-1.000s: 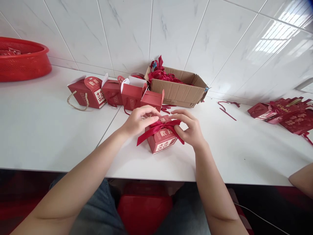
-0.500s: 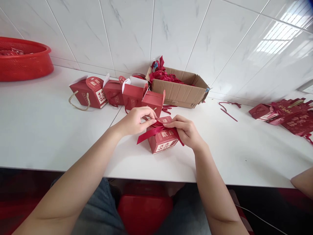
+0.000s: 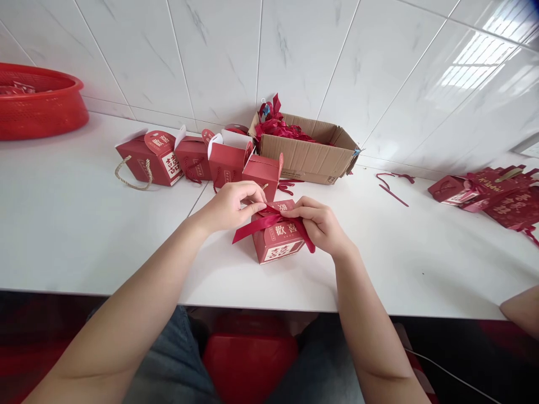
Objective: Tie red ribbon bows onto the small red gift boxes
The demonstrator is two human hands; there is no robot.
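Observation:
A small red gift box (image 3: pixel 275 246) with gold characters and a pale label stands on the white table in front of me. Over its top runs a dark red satin ribbon (image 3: pixel 252 227), one loose tail sticking out to the left and another hanging at the right. My left hand (image 3: pixel 236 206) pinches a loop of the ribbon above the box's left side. On the other side, my right hand (image 3: pixel 318 223) has thumb and fingers closed on the ribbon near its middle. The exact crossing of the ribbon is partly hidden by the fingers.
Several red gift boxes (image 3: pixel 145 157) with rope handles line up behind my left hand. A cardboard box (image 3: pixel 311 160) of red ribbons stands by the tiled wall. A red plastic basket (image 3: pixel 50 115) is far left; ribbon scraps (image 3: pixel 393 188), red bags (image 3: pixel 511 205) and another person's arm (image 3: pixel 522 310) are right.
My left hand has drawn the ribbon loop slightly leftward and the left tail has shifted a little. Both hands keep their grip; the whole view has moved slightly.

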